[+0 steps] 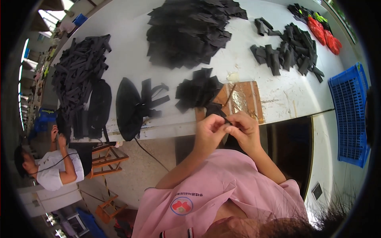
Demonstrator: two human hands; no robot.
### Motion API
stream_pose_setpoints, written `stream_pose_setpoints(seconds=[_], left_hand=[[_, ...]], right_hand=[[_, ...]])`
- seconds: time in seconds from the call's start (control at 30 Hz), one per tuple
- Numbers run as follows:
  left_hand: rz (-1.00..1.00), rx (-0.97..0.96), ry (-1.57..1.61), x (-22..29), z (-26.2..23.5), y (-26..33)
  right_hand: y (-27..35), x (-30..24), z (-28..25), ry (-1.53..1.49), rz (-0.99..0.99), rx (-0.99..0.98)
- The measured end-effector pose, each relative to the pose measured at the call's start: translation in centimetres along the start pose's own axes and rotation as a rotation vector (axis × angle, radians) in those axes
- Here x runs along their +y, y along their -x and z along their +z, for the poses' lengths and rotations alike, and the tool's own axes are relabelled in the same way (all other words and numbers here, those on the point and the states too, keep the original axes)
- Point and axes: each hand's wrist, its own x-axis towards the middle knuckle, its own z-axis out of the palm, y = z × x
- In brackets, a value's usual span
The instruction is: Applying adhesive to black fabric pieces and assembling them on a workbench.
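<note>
In front of my chest, my left hand (212, 129) and my right hand (243, 129) meet at the table's near edge. Both are closed, fingertips pinching a small black fabric piece (214, 108) between them. Part of that piece shows above my left fingers; the rest is hidden by them. Just beyond lies a brown board (252, 99) partly covered with clear tape, with a thin dark stick (230, 94) across it. Left of the board, a small pile of black fabric pieces (196, 90) rests near my left hand.
Farther back spreads a large heap of flat black pieces (186, 35). Rolled black pieces (293, 51) lie right, near red bags (323, 35). A blue crate (351, 115) stands at the right edge. Left are black strips (81, 65), an oval black piece (127, 107) and a seated co-worker (59, 166).
</note>
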Motion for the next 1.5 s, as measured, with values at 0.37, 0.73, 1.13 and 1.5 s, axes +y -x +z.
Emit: stream_pose_setpoints(seconds=[0.37, 0.73, 1.13, 1.5], left_hand=[[-0.056, 0.165, 0.346, -1.2, 0.1, -0.6], [0.294, 0.447, -0.373, -0.3, -0.2, -1.5], [-0.169, -0.629, 0.721, 2.1, -1.5, -0.8], [0.196, 0.081, 0.202, 1.8, 1.4, -1.4]], right_hand=[[-0.2, 1.7, 2.0, 0.534, -0.214, 0.194], [-1.1, 1.3, 1.4, -0.967, 0.658, -0.169], [0.0, 1.2, 0.4, -0.911, 0.421, -0.072], [-2.2, -0.9, -0.3, 0.1, -0.216, 0.159]])
